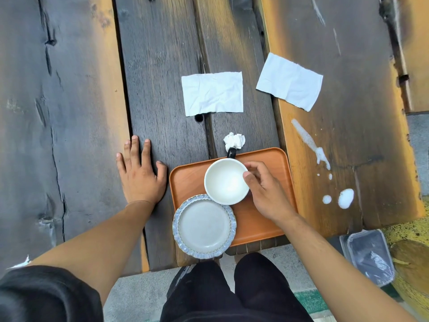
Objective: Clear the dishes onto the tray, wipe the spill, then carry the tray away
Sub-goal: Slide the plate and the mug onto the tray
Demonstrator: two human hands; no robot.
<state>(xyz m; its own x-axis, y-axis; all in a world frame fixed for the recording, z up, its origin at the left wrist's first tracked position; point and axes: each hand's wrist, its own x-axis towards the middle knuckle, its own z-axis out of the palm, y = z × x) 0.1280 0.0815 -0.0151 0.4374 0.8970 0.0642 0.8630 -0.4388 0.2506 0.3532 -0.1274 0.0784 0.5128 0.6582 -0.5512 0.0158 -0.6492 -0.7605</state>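
An orange tray [262, 224] lies at the table's near edge. On it stands a mug [226, 181], white inside, with a black handle pointing away from me. My right hand [267, 191] grips the mug's right rim between thumb and fingers. A grey plate with a blue scalloped rim [204, 226] overlaps the tray's near left corner and juts past the table edge. My left hand [139, 173] rests flat on the wood left of the tray. A white spill [346, 198] streaks and pools on the plank to the right.
Two flat white napkins [212, 92] [290, 81] lie beyond the tray, and a crumpled tissue [234, 140] sits just behind the mug handle. A dark plastic container [369, 254] lies on the ground at the lower right. My legs are below the table edge.
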